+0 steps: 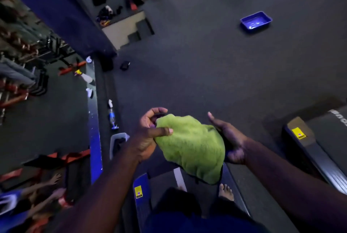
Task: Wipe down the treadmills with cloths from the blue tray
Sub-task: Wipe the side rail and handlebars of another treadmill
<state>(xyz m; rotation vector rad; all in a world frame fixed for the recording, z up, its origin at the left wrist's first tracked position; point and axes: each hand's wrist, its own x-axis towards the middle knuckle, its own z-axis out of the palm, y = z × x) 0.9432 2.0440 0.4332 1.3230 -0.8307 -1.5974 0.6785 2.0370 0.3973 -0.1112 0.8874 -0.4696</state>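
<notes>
The green microfibre cloth (189, 146) hangs bunched between both hands, above the near end of the treadmill (228, 178) the person stands on barefoot. The left hand (150, 135) pinches the cloth's upper corner between thumb and forefinger. The right hand (231, 142) lies open-palmed under its far side, cradling rather than clamping, with the thumb (211, 115) lifted clear.

That loose support looks like the weak point. If the left pinch slips while the cloth is being refolded, the cloth would likely drop onto the treadmill by the bare foot (226, 192).

The blue tray (256, 22) sits on the dark floor, well beyond the cloth; its contents are unclear. A second treadmill (317, 148) lies to the cloth's right.
</notes>
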